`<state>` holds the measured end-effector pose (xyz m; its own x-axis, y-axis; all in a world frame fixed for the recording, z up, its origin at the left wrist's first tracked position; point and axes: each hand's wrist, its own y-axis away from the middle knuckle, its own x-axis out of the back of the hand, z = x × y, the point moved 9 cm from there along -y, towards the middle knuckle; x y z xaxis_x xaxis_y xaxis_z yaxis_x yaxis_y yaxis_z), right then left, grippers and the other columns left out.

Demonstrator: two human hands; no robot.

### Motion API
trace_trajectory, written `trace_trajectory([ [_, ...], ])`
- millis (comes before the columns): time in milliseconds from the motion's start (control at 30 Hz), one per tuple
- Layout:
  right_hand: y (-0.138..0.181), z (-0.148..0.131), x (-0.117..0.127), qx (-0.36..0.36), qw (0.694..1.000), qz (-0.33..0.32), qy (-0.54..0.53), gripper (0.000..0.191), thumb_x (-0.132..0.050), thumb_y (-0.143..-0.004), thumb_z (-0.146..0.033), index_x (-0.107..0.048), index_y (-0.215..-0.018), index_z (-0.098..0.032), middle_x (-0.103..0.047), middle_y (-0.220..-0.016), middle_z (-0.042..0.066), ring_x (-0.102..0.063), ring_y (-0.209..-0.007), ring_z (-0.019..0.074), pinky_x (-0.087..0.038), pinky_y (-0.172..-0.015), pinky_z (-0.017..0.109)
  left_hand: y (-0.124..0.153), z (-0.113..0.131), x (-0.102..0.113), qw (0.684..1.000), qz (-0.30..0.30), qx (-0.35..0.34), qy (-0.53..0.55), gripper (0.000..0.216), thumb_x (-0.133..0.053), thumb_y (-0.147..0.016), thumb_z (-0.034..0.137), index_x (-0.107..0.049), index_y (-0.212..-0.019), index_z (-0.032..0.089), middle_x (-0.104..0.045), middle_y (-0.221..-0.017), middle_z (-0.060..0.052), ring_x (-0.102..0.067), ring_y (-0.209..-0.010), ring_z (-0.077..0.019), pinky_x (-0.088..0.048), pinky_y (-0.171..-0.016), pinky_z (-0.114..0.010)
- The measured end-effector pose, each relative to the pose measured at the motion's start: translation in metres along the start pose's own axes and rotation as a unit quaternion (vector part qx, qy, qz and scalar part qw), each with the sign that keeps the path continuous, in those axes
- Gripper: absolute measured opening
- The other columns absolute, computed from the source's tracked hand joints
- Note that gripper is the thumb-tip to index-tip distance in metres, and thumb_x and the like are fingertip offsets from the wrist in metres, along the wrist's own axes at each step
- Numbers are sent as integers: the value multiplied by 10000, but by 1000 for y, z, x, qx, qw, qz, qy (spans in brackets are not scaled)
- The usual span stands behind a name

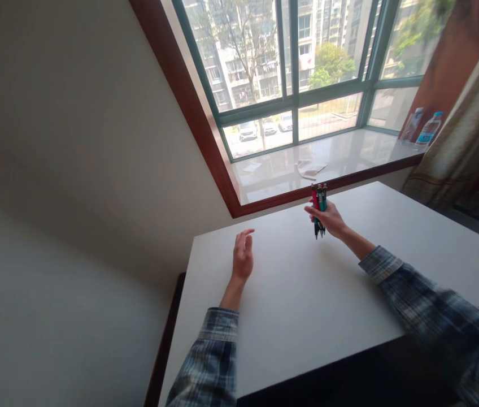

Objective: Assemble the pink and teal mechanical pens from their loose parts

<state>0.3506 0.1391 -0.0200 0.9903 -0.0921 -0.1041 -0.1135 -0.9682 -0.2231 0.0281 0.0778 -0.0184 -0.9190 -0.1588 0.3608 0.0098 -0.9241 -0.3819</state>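
A bundle of several pens [319, 206], red, teal and dark, stands nearly upright in the grip of my right hand [328, 218], tips pointing down. The fingers wrap round the pens near the far edge of the white table [290, 305]. Whether the tips touch the tabletop I cannot tell. Over to the left, my left hand [243, 257] rests on its side at the tabletop, fingers loosely curved and thumb apart, with nothing in it.
Beyond the table lies a windowsill [273, 175] with a crumpled tissue or wrapper [309, 168] and a flat white paper [252, 167]. Two plastic bottles, one a blue-capped bottle [429, 130], stand at its right end near a curtain [464, 107]. A wall [95, 169] borders the left.
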Motion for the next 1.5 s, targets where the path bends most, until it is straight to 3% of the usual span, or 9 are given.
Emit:
trace_trajectory([
  [100, 1, -9, 16, 70, 996, 46, 24, 540, -871, -683, -511, -608, -1031, -192, -594, -741, -31, -536, -594, 130, -470, -584, 290, 6, 10, -12, 1000, -28, -4, 5, 437, -414, -1041, 561, -688, -1204, 262, -624, -1294, -89, -593, -1212, -260, -445, -1081, -407],
  [200, 6, -16, 5, 104, 994, 27, 31, 504, -841, -725, -504, -623, -1058, -195, -584, -773, -32, -504, -645, 124, -462, -617, 283, 9, 16, -18, 999, -44, -2, 21, 415, -474, -1020, 557, -722, -1153, 251, -630, -1272, -97, -565, -1251, -277, -431, -1098, -409],
  [367, 13, -13, -18, 82, 996, -23, 19, 536, -838, -724, -506, -620, -1094, -186, -558, -753, -40, -460, -636, 120, -439, -600, 280, 7, 13, -18, 998, -51, 5, 32, 377, -480, -1030, 502, -744, -1134, 253, -628, -1282, -103, -579, -1235, -285, -422, -1111, -418],
  [667, 18, -8, -20, 73, 997, -24, 10, 570, -840, -724, -425, -605, -1180, -174, -611, -790, -29, -510, -619, 119, -453, -573, 260, 5, 14, -21, 998, -68, -14, 3, 358, -496, -1030, 481, -763, -1092, 251, -645, -1233, -92, -568, -1249, -277, -395, -1136, -412],
  [867, 23, 9, -20, 61, 992, -10, 113, 323, -789, -758, -460, -643, -786, -173, -602, -695, -8, -526, -630, 154, -470, -619, 297, 5, 13, -21, 997, -75, -6, -1, 360, -515, -1014, 498, -766, -1085, 251, -644, -1228, -95, -576, -1230, -285, -451, -1077, -409],
  [1033, 24, 4, -27, 91, 965, -30, 245, 318, -690, -841, -469, -682, -993, -189, -703, -812, 31, -625, -719, 203, -503, -715, 317, 5, 10, -22, 997, -79, 15, 11, 319, -578, -982, 496, -770, -1063, 254, -645, -1222, -94, -584, -1209, -284, -474, -1038, -400],
  [1200, -1, 3, 36, -5, 878, 37, 477, 572, -676, -831, -352, -542, -1373, -226, -752, -1000, 93, -691, -843, 272, -501, -763, 343, 6, 5, -26, 995, -94, 12, -10, 267, -609, -963, 452, -776, -1063, 268, -646, -1235, -91, -598, -1182, -283, -495, -977, -398],
  [1333, -15, 18, 94, -103, 790, 26, 604, 484, -673, -806, -298, -614, -1275, -192, -729, -1105, 164, -695, -948, 326, -500, -779, 374, 7, 3, -29, 993, -106, -1, -51, 223, -620, -953, 395, -774, -1071, 287, -649, -1231, -84, -609, -1153, -279, -493, -967, -405],
  [1500, -16, 30, 120, -142, 766, 36, 626, 482, -658, -834, -339, -615, -1282, -167, -683, -1144, 183, -673, -994, 328, -500, -800, 381, 7, 3, -29, 993, -107, -3, -42, 193, -693, -889, 367, -785, -1038, 285, -663, -1213, -86, -609, -1153, -296, -476, -1016, -431],
])
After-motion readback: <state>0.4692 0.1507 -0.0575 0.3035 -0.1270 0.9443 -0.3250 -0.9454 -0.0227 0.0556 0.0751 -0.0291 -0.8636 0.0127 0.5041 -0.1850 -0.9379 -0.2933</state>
